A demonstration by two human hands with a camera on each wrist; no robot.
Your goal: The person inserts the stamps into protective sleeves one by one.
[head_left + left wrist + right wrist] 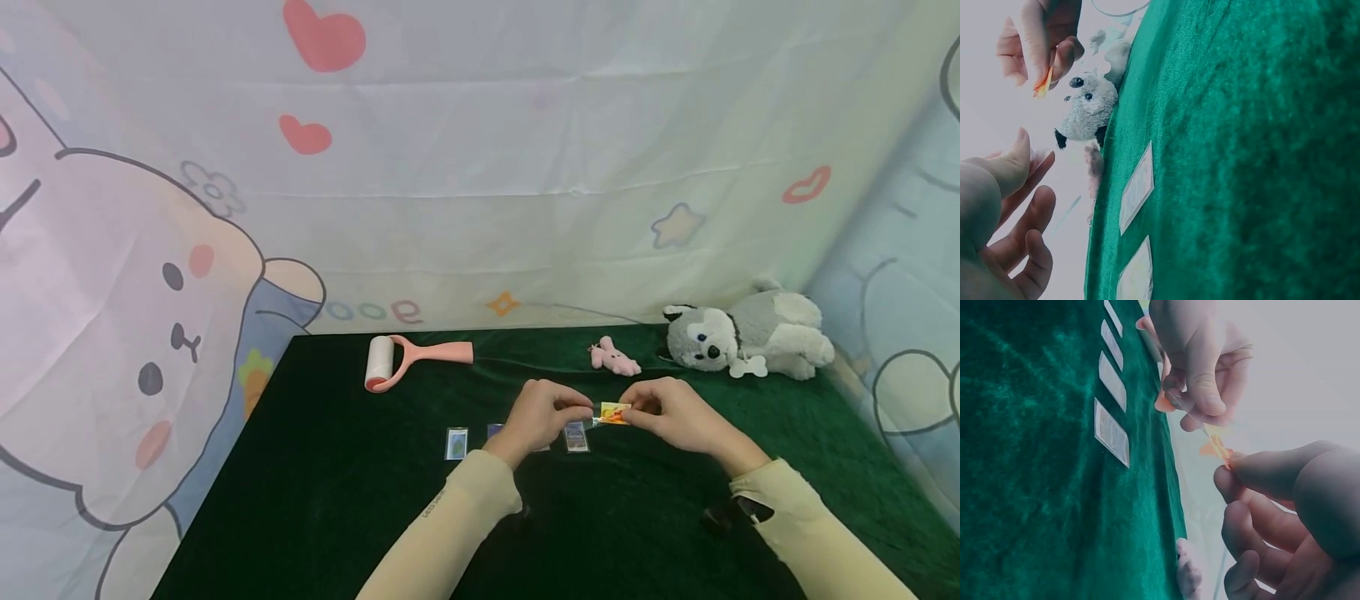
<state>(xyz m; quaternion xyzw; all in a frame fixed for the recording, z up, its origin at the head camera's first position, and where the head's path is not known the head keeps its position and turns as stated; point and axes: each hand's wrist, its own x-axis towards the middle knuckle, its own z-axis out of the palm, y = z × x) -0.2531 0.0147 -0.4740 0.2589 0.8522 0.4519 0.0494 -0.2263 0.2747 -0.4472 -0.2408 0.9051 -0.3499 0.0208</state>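
Observation:
Both hands are raised above the dark green cloth, close together. My right hand [675, 414] pinches a small yellow and orange card [615, 412] between thumb and forefinger. The left hand [538, 417] pinches a clear film sleeve [1190, 411] at the card's left end, its thumb against the forefinger. In the right wrist view the sleeve and the card meet between the two hands; how far one sits inside the other I cannot tell. Below them, several sleeved cards lie in a row, among them a blue one [457, 443] and a purplish one [577, 437]; my left hand partly covers the middle of the row.
A pink-handled lint roller [442, 352] lies at the cloth's back left. Toward the back right are a small pink plush toy [617, 358] and a grey and white plush dog [750, 333]. A printed curtain [480, 167] hangs behind the green cloth [337, 500].

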